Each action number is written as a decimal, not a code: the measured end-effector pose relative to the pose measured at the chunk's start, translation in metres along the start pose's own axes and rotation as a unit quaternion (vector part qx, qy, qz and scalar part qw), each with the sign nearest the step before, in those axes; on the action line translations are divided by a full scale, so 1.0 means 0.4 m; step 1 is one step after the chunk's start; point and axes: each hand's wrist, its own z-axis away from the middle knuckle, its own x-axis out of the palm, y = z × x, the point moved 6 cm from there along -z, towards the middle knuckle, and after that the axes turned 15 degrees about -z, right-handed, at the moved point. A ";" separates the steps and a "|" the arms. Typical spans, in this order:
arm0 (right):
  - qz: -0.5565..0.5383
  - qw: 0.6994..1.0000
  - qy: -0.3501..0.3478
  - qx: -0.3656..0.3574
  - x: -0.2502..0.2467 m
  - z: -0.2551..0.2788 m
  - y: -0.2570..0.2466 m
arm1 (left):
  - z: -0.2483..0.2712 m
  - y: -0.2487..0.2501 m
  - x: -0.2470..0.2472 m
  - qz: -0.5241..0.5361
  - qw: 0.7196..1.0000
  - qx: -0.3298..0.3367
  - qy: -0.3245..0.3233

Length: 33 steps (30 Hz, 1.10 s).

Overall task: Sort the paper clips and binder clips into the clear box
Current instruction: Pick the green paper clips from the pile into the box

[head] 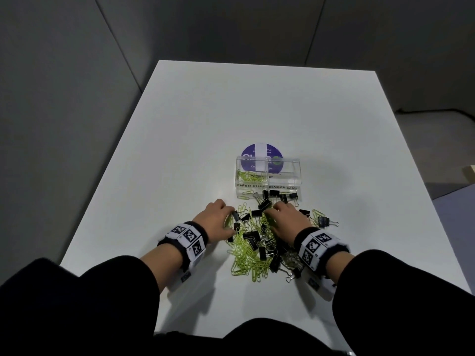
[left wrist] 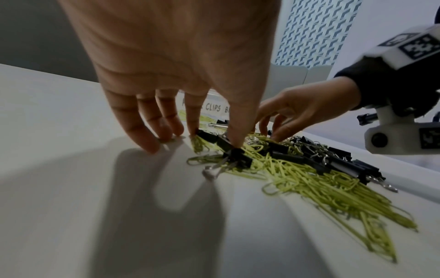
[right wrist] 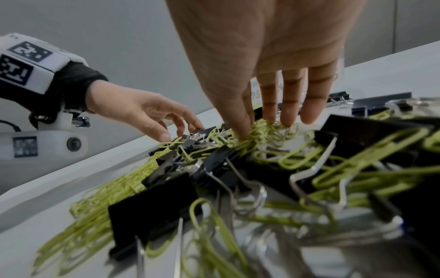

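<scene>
With my left hand (head: pixel 215 217) pinching a binder clip (left wrist: pixel 238 157) and right hand (head: pixel 288 217) pinching paper clips (right wrist: pixel 262 131), I judged lifting slowly best, the clear box (head: pixel 268 187) at twelve o'clock.

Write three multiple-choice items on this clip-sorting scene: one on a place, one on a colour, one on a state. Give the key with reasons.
1. Where does the clear box stand?
A. Beyond the pile of clips
B. Left of both hands
C. At the near table edge

2. What colour are the paper clips?
A. Red
B. Yellow-green
C. Blue

3. What does the box's binder-clip compartment hold?
A. Binder clips
B. Paper clips
C. Nothing visible

Key: 1 A, the box sits past the pile. 2 B, the wire clips are yellow-green. 3 C, only the paper-clip compartment holds clips; the black binder clips lie on the table.
</scene>
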 end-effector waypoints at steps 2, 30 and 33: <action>-0.003 1.000 -0.003 0.008 0.000 -0.002 -0.001 | 0.005 -0.004 0.003 0.002 1.000 0.020 -0.014; -0.050 0.996 -0.034 0.065 -0.006 -0.033 -0.014 | -0.013 0.016 -0.010 0.031 0.999 -0.030 0.011; -0.080 0.993 -0.041 0.081 -0.009 -0.035 -0.009 | -0.019 0.010 -0.010 0.052 0.998 -0.038 -0.004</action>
